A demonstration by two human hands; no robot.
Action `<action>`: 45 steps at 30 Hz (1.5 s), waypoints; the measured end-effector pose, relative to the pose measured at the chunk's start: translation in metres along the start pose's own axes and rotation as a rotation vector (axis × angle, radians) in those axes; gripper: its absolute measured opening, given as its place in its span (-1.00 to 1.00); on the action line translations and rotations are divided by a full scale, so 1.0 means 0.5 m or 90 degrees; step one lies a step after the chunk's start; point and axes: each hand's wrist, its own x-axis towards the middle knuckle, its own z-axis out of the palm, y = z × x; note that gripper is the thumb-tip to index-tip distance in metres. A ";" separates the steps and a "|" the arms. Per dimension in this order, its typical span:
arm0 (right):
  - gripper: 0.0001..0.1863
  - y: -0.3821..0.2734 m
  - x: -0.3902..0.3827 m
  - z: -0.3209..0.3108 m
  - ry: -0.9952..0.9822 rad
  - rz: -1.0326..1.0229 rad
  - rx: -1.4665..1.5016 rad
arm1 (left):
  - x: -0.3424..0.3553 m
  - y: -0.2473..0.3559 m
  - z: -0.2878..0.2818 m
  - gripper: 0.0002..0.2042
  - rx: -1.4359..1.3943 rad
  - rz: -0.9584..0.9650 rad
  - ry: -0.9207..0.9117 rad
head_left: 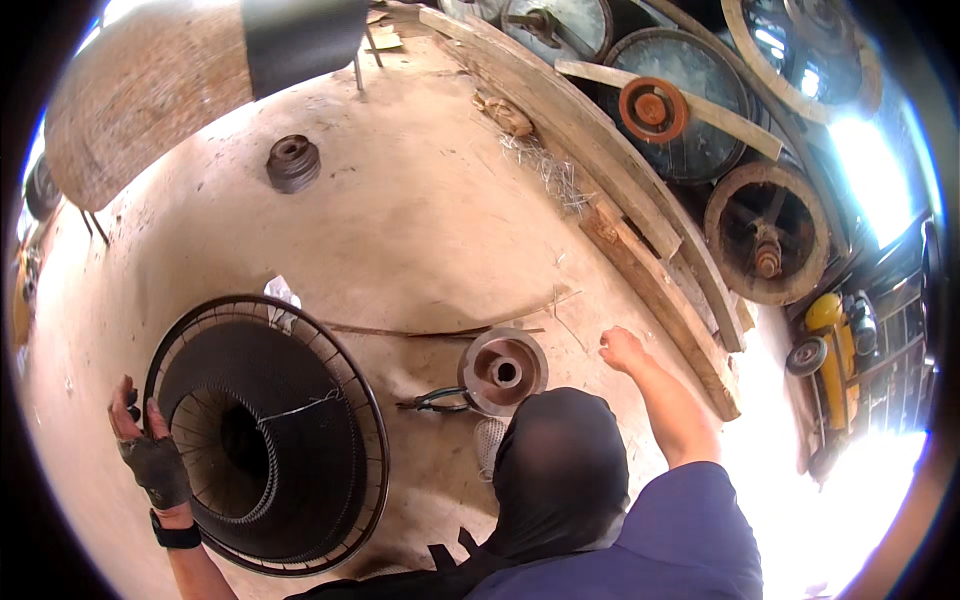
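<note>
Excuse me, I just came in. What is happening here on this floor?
A person works over a dusty floor. The left hand, in a fingerless glove, grips the rim of a big round black mesh drum. The bare right hand reaches out over the ground, holding nothing. Between them sit a metal pulley and pliers. Large old wheels lean beyond wooden planks.

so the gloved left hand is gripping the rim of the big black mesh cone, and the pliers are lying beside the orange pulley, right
Not quite. In the head view the green-handled pliers lie beside the rusty grey metal pulley on the ground; the orange one leans up by the planks. The gloved left hand does grip the black mesh cone's rim.
</note>
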 end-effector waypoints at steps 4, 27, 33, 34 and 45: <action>-0.67 -0.039 0.101 0.023 0.026 -0.006 0.103 | 0.009 0.032 0.026 -0.63 0.094 0.049 -0.083; -0.64 -0.312 0.853 -0.109 0.199 -0.121 -0.041 | -0.069 0.143 0.072 -0.66 0.271 -0.065 -0.370; -0.88 -0.442 0.519 -0.238 0.024 -0.208 0.936 | 0.060 0.419 0.222 -0.66 0.140 0.112 -0.366; -0.88 -0.457 0.459 -0.261 -0.039 -0.265 0.906 | 0.087 0.471 0.257 -0.58 0.171 0.206 -0.405; -0.76 -0.664 0.074 -0.429 -0.101 -0.733 0.846 | 0.091 0.501 0.227 -0.74 0.007 0.250 -0.333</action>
